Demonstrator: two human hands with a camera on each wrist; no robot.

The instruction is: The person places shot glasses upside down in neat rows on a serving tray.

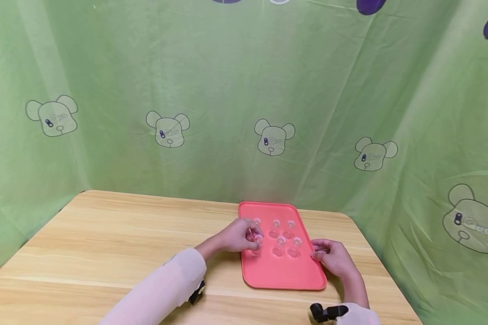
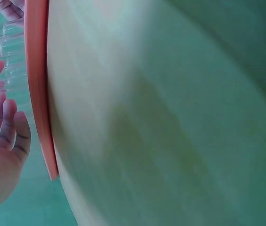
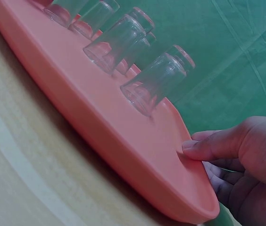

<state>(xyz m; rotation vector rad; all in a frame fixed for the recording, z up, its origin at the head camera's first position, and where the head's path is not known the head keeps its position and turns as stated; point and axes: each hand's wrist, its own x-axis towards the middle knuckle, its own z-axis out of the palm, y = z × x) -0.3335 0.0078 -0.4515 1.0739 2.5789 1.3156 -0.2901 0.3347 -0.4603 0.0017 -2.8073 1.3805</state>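
Note:
Several small clear glasses (image 1: 282, 241) stand in two rows on a red tray (image 1: 282, 273). At the near left of the group, my left hand (image 1: 237, 235) has its thumb and fingers on either side of one glass (image 1: 259, 239), pinching it near its top. The left wrist view shows the thumb and curled fingers of that left hand (image 2: 3, 155) around the glass. My right hand (image 1: 335, 258) grips the tray's right edge. In the right wrist view its thumb (image 3: 196, 148) presses on the rim, the other fingers partly hidden beyond it.
The tray lies on a wood-grain table (image 1: 118, 243), close to its far edge. A green curtain (image 1: 219, 90) printed with bear heads hangs behind and along both sides. Black devices (image 1: 327, 312) are strapped at both wrists.

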